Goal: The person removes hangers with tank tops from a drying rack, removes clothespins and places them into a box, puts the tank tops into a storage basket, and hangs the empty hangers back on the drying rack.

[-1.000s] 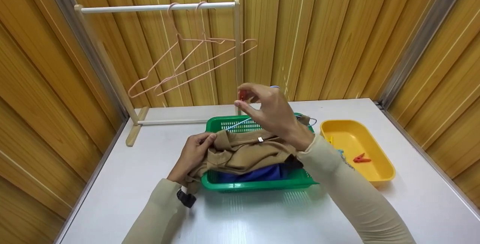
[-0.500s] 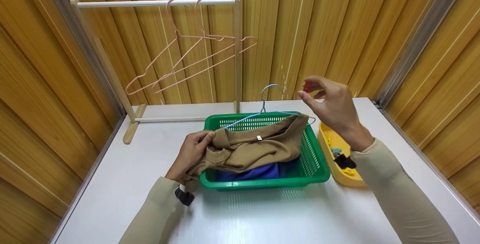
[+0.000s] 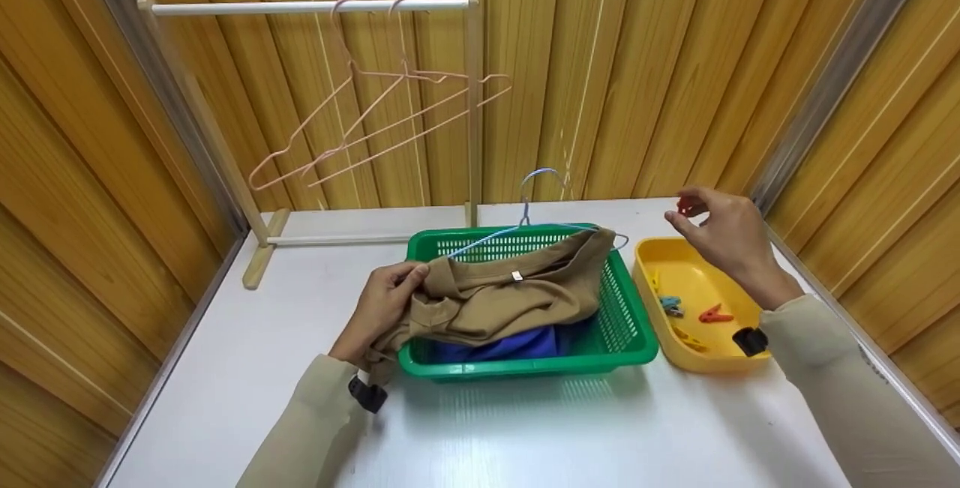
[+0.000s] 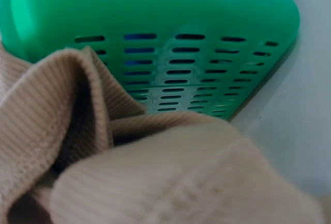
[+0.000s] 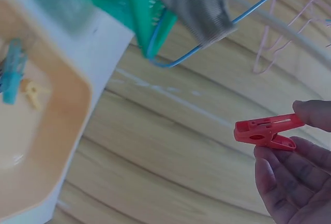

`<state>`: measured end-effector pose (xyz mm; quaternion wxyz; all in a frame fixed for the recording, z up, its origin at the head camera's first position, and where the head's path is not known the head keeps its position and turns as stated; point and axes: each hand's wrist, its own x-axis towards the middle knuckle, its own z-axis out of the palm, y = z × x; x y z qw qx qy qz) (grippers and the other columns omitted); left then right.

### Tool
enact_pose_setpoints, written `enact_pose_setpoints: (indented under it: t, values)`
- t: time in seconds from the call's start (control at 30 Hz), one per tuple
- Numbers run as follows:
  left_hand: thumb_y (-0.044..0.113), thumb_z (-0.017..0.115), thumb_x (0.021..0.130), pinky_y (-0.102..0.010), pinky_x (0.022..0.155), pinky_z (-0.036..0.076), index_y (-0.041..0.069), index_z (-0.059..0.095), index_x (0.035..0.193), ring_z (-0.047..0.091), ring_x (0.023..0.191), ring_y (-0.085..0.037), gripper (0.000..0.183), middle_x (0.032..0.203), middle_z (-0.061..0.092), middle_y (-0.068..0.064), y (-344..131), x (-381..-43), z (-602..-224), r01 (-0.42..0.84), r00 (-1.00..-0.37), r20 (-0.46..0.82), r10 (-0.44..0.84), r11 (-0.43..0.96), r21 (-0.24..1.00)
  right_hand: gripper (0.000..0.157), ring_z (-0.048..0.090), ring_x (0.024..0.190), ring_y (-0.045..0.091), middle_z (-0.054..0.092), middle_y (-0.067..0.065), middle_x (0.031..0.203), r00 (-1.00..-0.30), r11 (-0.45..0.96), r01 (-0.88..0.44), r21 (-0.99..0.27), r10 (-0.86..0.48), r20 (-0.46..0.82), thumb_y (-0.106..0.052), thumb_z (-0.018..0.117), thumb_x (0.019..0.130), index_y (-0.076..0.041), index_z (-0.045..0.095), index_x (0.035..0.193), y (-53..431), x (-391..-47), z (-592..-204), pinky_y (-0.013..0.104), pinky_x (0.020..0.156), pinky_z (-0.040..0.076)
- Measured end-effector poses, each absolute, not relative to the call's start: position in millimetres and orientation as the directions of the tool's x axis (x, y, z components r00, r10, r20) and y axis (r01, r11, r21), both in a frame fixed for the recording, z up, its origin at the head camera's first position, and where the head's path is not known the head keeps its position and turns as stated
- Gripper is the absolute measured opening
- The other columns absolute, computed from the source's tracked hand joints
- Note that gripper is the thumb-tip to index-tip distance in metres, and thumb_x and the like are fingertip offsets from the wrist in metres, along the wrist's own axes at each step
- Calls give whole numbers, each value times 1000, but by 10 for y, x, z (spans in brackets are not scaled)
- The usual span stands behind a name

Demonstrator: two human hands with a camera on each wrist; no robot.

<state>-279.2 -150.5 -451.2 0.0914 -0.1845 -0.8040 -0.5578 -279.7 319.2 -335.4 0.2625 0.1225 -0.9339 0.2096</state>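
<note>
My left hand (image 3: 381, 308) grips the waistband corner of brown pants (image 3: 517, 306), thumb on top. They lie across the green basket (image 3: 525, 369), on a blue wire hanger (image 3: 526, 212) whose hook stands up at the back. In the left wrist view, folds of the brown cloth (image 4: 155, 177) hide my fingers. Above the far side of the yellow tray (image 3: 690, 270), my right hand (image 3: 731, 237) pinches a red clothespin (image 5: 266, 131) between thumb and fingers. In the right wrist view, the hanger's end (image 5: 176, 62) juts past the cloth, apart from the clothespin.
Inside the tray lie a red clothespin (image 3: 716, 314), a teal one (image 3: 671, 306) and yellow ones (image 3: 688, 339). Blue cloth (image 3: 517, 345) sits in the basket under the pants. Behind, a rack's white rail (image 3: 247, 7) carries two pink hangers (image 3: 321, 106). Wood-patterned walls (image 3: 660, 83) enclose the table.
My right hand has moved right with the red clothespin, from over the basket to above the tray, uncovering the hanger hook and the pants' right end. My left hand keeps its hold.
</note>
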Motion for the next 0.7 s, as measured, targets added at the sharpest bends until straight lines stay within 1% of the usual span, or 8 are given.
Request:
enact_pose_setpoints:
  t: [0.07, 0.1, 0.13, 0.23, 0.4, 0.5, 0.63, 0.7]
  values:
    - [34, 56, 100, -21, 64, 47, 18, 75, 92, 58, 69, -10, 26, 76, 67, 0, -1508, -2789, -4509, 400, -915, 355, 191, 310, 863, 35, 65, 87, 34, 71, 18, 100, -860, 891, -301, -339, -99, 501, -29, 68, 94, -3, 65, 117, 3257, -2820, -3410, 46, 80, 56]
    - [33, 56, 100, -21, 64, 47, 18, 75, 92, 57, 69, -10, 26, 76, 66, 0, -1508, -2789, -4510, 400, -915, 356, 189, 312, 862, 36, 64, 89, 34, 70, 19, 101, -873, 895, -281, -346, -89, 479, -29, 67, 94, -3, 64, 118, 3288, -2828, -3438, 52, 83, 55]
    - [33, 56, 100, -21, 64, 47, 18, 75, 93, 57, 69, -10, 25, 76, 66, 0, -1507, -2788, -4510, 401, -915, 358, 189, 311, 862, 36, 63, 91, 35, 70, 20, 102, -886, 900, -265, -347, -85, 456, -29, 67, 94, -3, 63, 118, 3319, -2836, -3467, 55, 84, 53]
    - [31, 56, 100, -21, 65, 47, 17, 75, 94, 57, 70, -11, 24, 77, 66, -2, -1503, -2789, -4516, 401, -915, 359, 185, 308, 863, 37, 62, 91, 35, 69, 20, 104, -926, 915, -219, -337, -86, 368, -29, 67, 94, -3, 62, 119, 3402, -2863, -3550, 54, 83, 53]
    - [26, 56, 100, -20, 65, 45, 15, 75, 95, 56, 71, -12, 23, 78, 67, -6, -1484, -2779, -4514, 386, -922, 350, 168, 319, 865, 40, 64, 85, 30, 67, 23, 107, -976, 929, -185, -321, -135, 173, -29, 67, 94, -1, 61, 122, 3514, -2926, -3700, 46, 75, 58]
    - [21, 55, 101, -20, 64, 44, 10, 75, 96, 55, 71, -14, 23, 79, 66, -10, -1467, -2755, -4475, 373, -927, 336, 164, 328, 868, 42, 65, 83, 27, 66, 24, 110, -985, 932, -170, -320, -152, 80, -29, 67, 94, 1, 59, 123, 3572, -2971, -3803, 44, 75, 59]
    - [18, 53, 102, -19, 66, 45, 6, 74, 100, 57, 73, -17, 24, 82, 67, -13, -1458, -2720, -4405, 360, -932, 317, 176, 355, 863, 45, 66, 81, 23, 67, 24, 110, -988, 936, -151, -318, -156, 11, -29, 66, 94, 3, 58, 124, 3643, -3038, -3928, 44, 75, 58]
    - [19, 53, 102, -19, 67, 46, 6, 74, 101, 58, 75, -17, 24, 83, 68, -13, -1460, -2721, -4401, 357, -933, 313, 175, 366, 860, 45, 65, 80, 23, 67, 23, 109, -988, 937, -138, -322, -153, -23, -29, 66, 94, 4, 58, 123, 3669, -3065, -3976, 43, 74, 58]
